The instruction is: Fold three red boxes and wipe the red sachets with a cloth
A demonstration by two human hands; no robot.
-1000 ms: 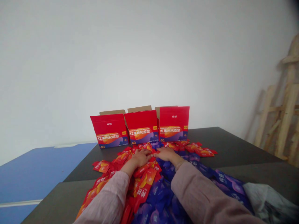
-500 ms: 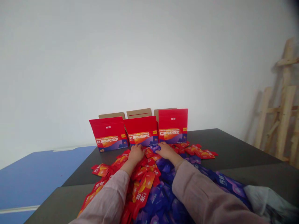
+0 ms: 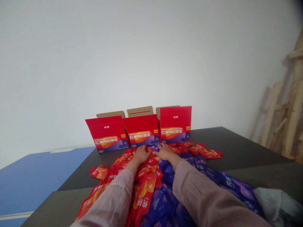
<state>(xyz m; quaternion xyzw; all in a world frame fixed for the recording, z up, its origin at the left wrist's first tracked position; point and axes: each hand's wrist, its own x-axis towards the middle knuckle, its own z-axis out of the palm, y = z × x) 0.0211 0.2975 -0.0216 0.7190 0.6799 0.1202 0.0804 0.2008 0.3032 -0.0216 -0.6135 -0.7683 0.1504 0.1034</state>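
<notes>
Apparently, the left hand [image 3: 141, 154] and right hand [image 3: 166, 153] spread partly open to span loose sachets [image 3: 149, 163] beneath, visibly gripping none, boxes [image 3: 142, 126] just beyond.

Both hands reach to the far end of a heap of sachets on a dark table [image 3: 213, 138]. The left hand [image 3: 142, 154] lies on the red sachets [image 3: 144, 192]; the right hand [image 3: 165, 152] is just beside it, above where red meets the purple sachets [image 3: 163, 201]. Whether the fingers grip any sachet is hard to tell. Beyond stand the left box [image 3: 109, 135], middle box [image 3: 142, 130] and right box [image 3: 175, 126], flaps raised.
</notes>
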